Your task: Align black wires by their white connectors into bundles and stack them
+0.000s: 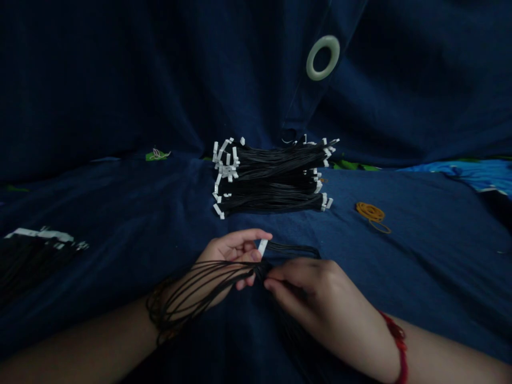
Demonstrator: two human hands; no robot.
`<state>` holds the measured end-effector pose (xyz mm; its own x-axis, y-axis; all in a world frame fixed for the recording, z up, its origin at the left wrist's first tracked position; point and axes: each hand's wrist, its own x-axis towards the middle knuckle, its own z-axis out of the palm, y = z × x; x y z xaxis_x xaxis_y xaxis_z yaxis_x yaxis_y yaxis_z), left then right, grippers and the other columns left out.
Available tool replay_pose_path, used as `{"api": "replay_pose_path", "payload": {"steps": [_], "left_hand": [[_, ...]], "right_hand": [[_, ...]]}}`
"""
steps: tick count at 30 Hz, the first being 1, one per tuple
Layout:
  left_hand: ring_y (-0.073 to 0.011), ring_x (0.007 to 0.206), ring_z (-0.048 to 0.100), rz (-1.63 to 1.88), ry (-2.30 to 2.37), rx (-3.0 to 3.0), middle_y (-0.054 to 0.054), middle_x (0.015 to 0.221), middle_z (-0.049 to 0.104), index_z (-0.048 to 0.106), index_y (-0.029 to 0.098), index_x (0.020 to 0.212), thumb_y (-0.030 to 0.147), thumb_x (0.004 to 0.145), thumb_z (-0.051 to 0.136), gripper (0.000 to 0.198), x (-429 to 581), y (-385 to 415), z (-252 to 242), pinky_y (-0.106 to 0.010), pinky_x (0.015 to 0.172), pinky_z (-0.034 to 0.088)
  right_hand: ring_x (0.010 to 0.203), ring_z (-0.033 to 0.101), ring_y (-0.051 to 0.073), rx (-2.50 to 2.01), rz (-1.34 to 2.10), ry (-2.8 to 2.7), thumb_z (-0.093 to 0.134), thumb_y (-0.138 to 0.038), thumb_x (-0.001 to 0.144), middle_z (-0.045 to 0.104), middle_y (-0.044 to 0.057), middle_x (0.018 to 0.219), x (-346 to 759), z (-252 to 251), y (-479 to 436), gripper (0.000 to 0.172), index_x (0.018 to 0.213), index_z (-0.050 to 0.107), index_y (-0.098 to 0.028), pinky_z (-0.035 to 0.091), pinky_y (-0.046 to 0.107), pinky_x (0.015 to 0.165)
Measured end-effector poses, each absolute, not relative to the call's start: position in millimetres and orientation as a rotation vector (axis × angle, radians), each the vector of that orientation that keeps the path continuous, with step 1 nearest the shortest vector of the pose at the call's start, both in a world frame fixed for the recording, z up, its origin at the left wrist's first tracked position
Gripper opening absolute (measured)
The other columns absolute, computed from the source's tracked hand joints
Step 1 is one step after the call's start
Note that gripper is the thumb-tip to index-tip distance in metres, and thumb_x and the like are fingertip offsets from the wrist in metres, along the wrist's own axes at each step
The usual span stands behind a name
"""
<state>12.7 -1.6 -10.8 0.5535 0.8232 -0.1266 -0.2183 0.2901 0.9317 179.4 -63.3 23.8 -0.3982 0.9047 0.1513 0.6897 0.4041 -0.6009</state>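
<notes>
My left hand [230, 253] is closed at the front centre, its fingers on a white connector [262, 247] and thin black cables [294, 248]. Long loops of black cable [204, 274] hang back over its wrist. Beside it, my right hand [316, 290] is closed, with thumb and index fingertip pinching the black strands where they gather. More dark strands run down below this hand, hard to make out in the shade. Beyond both hands lies a stack of black cable bundles [272, 184] with white connectors at both ends.
Blue cloth [160, 213] covers the surface and hangs behind. At the left lies another pile of black cables with white ends [44, 234]. Tan rubber bands [370, 212] rest to the right. A pale ring [323, 38] shows on the hanging cloth, and a small green scrap [157, 155] lies farther back.
</notes>
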Motion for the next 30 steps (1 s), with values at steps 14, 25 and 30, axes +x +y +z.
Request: {"api": "replay_pose_path", "payload": {"steps": [14,25,30], "left_hand": [[-0.0083,0.04,0.055,0.782,0.701,1.031,0.002,0.057,0.056,0.061,0.012,0.105,0.019,0.069,0.066,0.036,13.4,-1.3,-8.0,-0.013,0.032,0.038],[-0.0119,0.042,0.058,0.715,0.487,0.968,-0.001,0.061,0.062,0.06,0.016,0.105,0.014,0.065,0.065,0.041,5.5,12.1,-22.1,-0.016,0.033,0.04],[-0.0097,0.039,0.055,0.772,0.618,0.973,0.0,0.059,0.059,0.061,0.014,0.104,0.011,0.066,0.064,0.038,8.1,7.6,-21.7,-0.014,0.03,0.036]], "right_hand": [[0.049,0.049,0.008,-1.413,1.357,-1.8,0.044,-0.015,0.079,0.053,-0.003,0.063,191.6,40.2,-50.2,0.018,0.093,0.056,-0.017,0.037,0.018,0.045],[0.071,0.055,0.01,-1.03,1.159,-1.458,0.052,-0.025,0.085,0.061,0.0,0.077,243.0,73.5,-31.1,0.017,0.079,0.068,-0.024,0.045,0.024,0.067],[0.079,0.057,0.008,-0.997,0.872,-1.145,0.016,-0.032,0.097,0.06,-0.003,0.101,248.2,85.8,-41.3,0.042,0.111,0.054,-0.04,0.044,0.027,0.071]]}}
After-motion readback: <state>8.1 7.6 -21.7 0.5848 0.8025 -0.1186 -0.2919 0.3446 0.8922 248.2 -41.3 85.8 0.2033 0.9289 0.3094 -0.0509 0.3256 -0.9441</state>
